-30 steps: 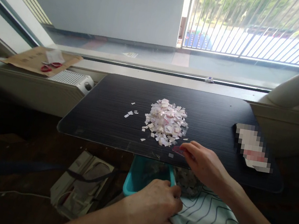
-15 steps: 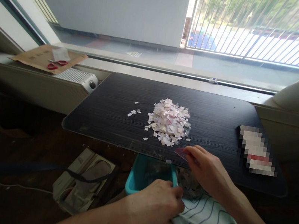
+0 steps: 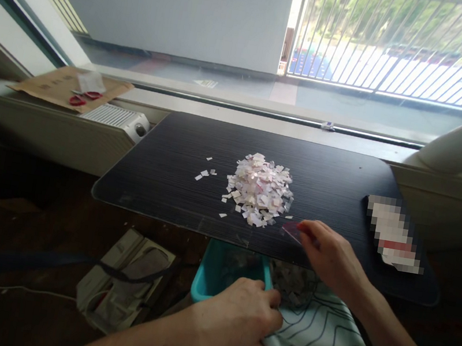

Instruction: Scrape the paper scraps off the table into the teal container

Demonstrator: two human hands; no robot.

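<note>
A heap of small cut pieces of white and pinkish paper [image 3: 258,189] lies on a dark wood-grain table [image 3: 165,145]. Between the fingertips of my right hand [image 3: 332,256] is a thin, see-through pinkish plastic piece [image 3: 292,230], just right of the heap's near side. Below the table's front edge, my left hand [image 3: 243,315] is closed on the edge of a pale green cloth with dark wavy lines [image 3: 322,345]. It lies against the rim of a turquoise bin [image 3: 198,285]. More paper bits [image 3: 295,282] show inside the cloth.
A few loose scraps [image 3: 204,174] lie left of the heap. At the table's right is a blurred-out flat object [image 3: 394,234]. Red-handled scissors [image 3: 78,101] rest on a brown envelope [image 3: 52,86] on the sill. A pale box-like device [image 3: 125,285] with a strap lies on the floor.
My right hand has moved slightly right with the plastic piece. The white scrap at the table's front edge is gone from there. My left hand stays on the cloth.
</note>
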